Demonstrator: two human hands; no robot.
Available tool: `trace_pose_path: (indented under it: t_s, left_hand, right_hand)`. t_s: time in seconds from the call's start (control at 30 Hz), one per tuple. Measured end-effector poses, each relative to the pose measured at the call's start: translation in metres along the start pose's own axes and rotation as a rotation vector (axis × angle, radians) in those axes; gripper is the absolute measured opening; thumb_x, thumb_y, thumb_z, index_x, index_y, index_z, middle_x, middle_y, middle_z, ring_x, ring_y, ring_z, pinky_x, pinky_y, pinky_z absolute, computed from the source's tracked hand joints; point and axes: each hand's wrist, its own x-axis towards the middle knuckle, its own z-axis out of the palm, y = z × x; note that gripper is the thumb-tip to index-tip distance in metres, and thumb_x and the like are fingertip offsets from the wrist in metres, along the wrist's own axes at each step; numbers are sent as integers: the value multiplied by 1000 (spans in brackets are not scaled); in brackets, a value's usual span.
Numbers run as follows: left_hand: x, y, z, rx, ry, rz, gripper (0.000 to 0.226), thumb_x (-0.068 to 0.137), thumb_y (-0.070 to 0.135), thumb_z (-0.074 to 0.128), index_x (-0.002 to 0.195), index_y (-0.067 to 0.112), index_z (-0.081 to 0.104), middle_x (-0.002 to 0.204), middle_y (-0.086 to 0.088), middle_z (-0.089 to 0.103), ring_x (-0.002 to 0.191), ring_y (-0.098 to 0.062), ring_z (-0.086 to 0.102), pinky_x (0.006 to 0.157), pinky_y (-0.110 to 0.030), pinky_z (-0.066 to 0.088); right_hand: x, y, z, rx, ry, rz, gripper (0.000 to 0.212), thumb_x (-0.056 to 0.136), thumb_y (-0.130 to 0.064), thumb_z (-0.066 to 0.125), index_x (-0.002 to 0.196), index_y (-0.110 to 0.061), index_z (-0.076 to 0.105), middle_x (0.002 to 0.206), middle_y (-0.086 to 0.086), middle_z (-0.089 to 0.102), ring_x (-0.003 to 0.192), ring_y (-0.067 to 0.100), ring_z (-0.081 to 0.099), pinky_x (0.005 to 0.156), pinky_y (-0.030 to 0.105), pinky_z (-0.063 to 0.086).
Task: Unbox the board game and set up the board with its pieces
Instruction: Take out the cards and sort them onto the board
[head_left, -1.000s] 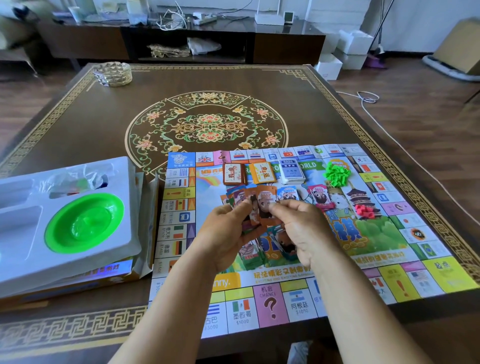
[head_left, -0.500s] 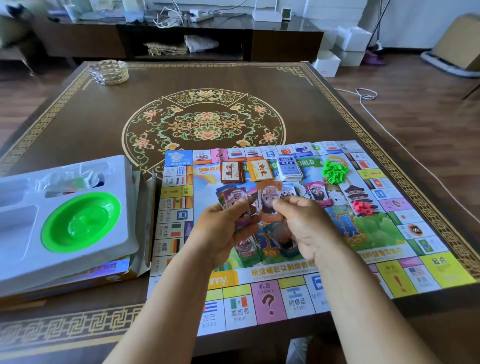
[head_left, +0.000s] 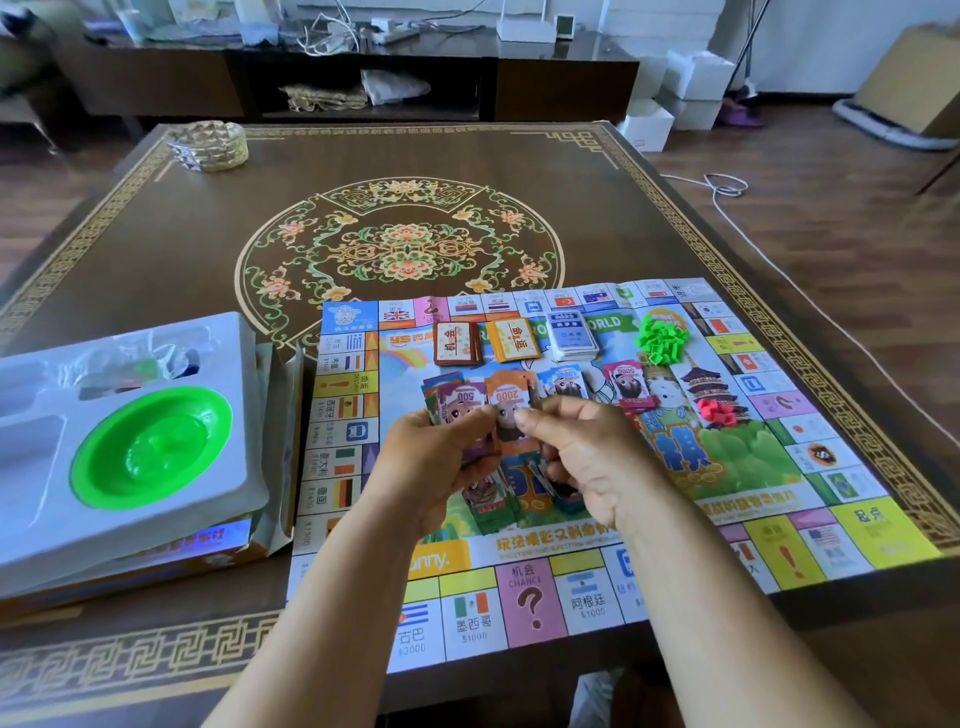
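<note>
The 2000 note (head_left: 511, 397) now stands clear of the fan of notes (head_left: 457, 400) gripped in the left hand (head_left: 441, 467); the right hand (head_left: 582, 457) pinches it, above the board (head_left: 727, 467) on the bench (head_left: 156, 234). Best to peel one note, then lay it by denomination.

Head-worn camera looks forward and down, close over the board (head_left: 857, 540)

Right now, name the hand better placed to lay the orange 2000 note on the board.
Right. The right hand pinches the orange 2000 note, while the left hand grips the note stack.
</note>
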Motion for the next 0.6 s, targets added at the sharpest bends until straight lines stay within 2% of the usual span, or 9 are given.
trace_pose_path:
  t_s: [0.1,0.2,0.27,0.4,0.5,0.6]
  left_hand:
    - [1,1,-3,16,11,10,8,84,12,68,82,5,64,72,-10,68,63,-19,64,53,-23,55]
    - [0,-1,-2,63,19,32,8,82,12,69,81,5,67,73,-10,70,64,-19,66,55,-24,56]
    - [1,-1,-2,80,49,45,8,82,12,70,80,5,66,71,-9,69,61,-17,65,55,-24,56]
    - [1,-1,-4,81,73,29,8,81,9,71,78,5,65,62,-5,69,54,-16,65,52,-24,55]
    - [0,2,-8,59,81,23,9,83,9,68,78,3,64,61,-6,66,53,-14,63,52,-23,56]
    - [2,7,-18,-12,119,17,12,88,12,64,83,1,60,72,-11,64,61,-17,61,63,-27,57]
  right_hand:
    - [1,1,1,-13,-1,-3,11,78,-18,75,77,-14,65,64,-5,63,47,2,46,43,19,37]
    - [3,2,5,-84,1,-20,11,78,-20,75,79,-14,66,74,1,66,56,7,51,48,20,38]
    - [3,2,5,-90,-6,-21,12,78,-21,76,75,-16,65,69,-2,65,59,10,52,47,21,39]
    - [3,2,5,-43,-26,-11,9,80,-15,73,75,-15,66,52,-8,56,48,5,47,40,17,39]
    - [2,0,9,-88,9,-52,12,82,-13,72,72,-14,64,53,-5,55,45,6,45,39,16,38]
    - [8,-4,10,-155,99,-103,14,81,-14,72,69,-14,64,57,-1,57,48,12,46,45,22,40]
